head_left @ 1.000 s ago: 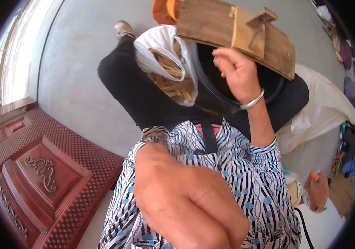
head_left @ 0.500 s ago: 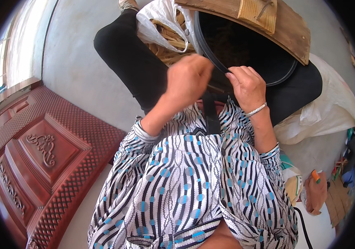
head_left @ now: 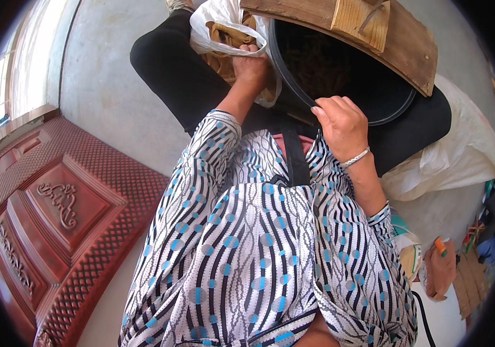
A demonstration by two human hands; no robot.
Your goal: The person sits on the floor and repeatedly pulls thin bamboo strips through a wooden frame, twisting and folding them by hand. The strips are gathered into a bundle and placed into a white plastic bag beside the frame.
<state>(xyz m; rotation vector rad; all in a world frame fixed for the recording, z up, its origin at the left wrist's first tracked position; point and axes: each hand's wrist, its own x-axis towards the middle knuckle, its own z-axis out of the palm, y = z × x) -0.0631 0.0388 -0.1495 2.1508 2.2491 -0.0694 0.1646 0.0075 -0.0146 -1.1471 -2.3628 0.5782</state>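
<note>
The left hand is reaching among tan strips in a white bag, and I'm unable to tell its grip; the right hand is resting, curled closed, at a black bucket rim.

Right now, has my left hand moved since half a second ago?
Yes: against the black tub, your left hand has moved forward and slightly left, from near the tub's rim to the opening of the white plastic bag.
</note>
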